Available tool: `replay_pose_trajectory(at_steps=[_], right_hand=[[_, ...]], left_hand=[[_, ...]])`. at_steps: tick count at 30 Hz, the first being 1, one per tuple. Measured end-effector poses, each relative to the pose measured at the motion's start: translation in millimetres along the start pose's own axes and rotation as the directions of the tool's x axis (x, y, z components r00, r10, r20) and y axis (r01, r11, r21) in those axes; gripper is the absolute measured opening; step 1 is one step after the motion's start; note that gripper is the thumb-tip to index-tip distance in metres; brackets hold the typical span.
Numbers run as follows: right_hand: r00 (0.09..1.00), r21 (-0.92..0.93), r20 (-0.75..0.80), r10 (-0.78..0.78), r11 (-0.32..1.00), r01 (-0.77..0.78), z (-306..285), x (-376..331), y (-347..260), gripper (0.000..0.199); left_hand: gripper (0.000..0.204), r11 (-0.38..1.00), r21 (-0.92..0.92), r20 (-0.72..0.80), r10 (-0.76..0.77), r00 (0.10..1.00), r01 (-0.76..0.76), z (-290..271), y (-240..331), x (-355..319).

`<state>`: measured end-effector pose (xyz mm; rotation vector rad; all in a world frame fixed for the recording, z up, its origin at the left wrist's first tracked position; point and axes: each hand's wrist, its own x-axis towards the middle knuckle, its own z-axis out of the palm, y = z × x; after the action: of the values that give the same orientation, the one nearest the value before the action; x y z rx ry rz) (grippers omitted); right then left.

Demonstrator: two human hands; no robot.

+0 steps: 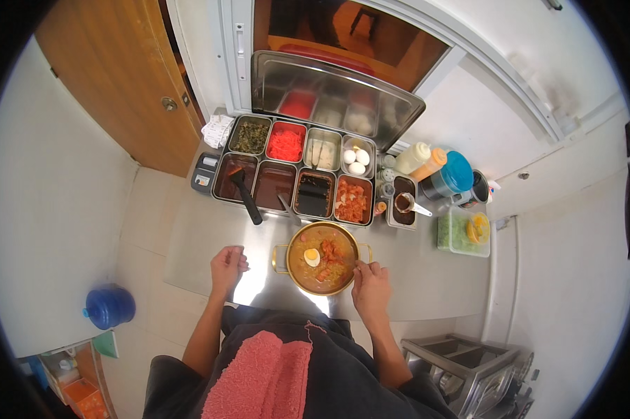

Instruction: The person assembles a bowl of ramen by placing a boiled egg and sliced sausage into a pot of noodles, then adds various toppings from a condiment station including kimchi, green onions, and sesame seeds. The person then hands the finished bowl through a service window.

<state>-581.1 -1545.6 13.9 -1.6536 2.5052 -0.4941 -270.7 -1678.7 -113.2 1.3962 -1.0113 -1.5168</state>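
A golden two-handled pot (289,272) stands on the steel counter in front of me. In it are a brothy dish that looks like noodles, a halved boiled egg (313,258) and red kimchi-like pieces (331,251). My right hand (372,288) is at the pot's right edge, just below the right handle, its thumb and fingers pinched together. Whatever those fingertips hold, if anything, is too small to tell. Left of the pot, apart from it, my left hand (229,268) hovers over the counter with its fingers curled in and nothing visible in them.
Behind the pot sits a steel topping tray (259,206) with several compartments, a black-handled brush (248,199) and a raised lid (336,87). Squeeze bottles (414,158), a ladle (414,204) in a sauce pan and a clear tub of greens (454,234) stand to the right.
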Motion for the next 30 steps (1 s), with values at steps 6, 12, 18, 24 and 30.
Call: replay_pose_trajectory(at_steps=[6,12,18,24,30], right_hand=[[0.999,-0.021,0.028,-0.030,0.999,0.030,-15,-9,-1,0.023],[0.998,0.022,-0.047,-0.047,0.999,0.048,-19,-3,-12,0.023],[0.997,0.011,-0.011,-0.075,0.997,0.075,5,4,-4,0.023],[0.997,0.025,-0.065,-0.051,0.998,0.053,-6,3,-3,0.024],[0.986,0.106,-0.166,0.016,0.994,0.001,-27,16,-5,0.029]], left_hand=[[0.021,0.999,-0.031,-0.001,0.012,1.000,-0.012,0,0,-1],[0.021,1.000,-0.013,0.001,-0.004,1.000,0.004,0,-1,0],[0.021,0.999,-0.042,-0.003,-0.008,1.000,0.008,-2,-2,-1],[0.020,1.000,-0.024,0.000,0.000,1.000,0.000,-1,-2,0],[0.020,1.000,-0.025,-0.010,-0.012,1.000,0.012,1,2,-1]])
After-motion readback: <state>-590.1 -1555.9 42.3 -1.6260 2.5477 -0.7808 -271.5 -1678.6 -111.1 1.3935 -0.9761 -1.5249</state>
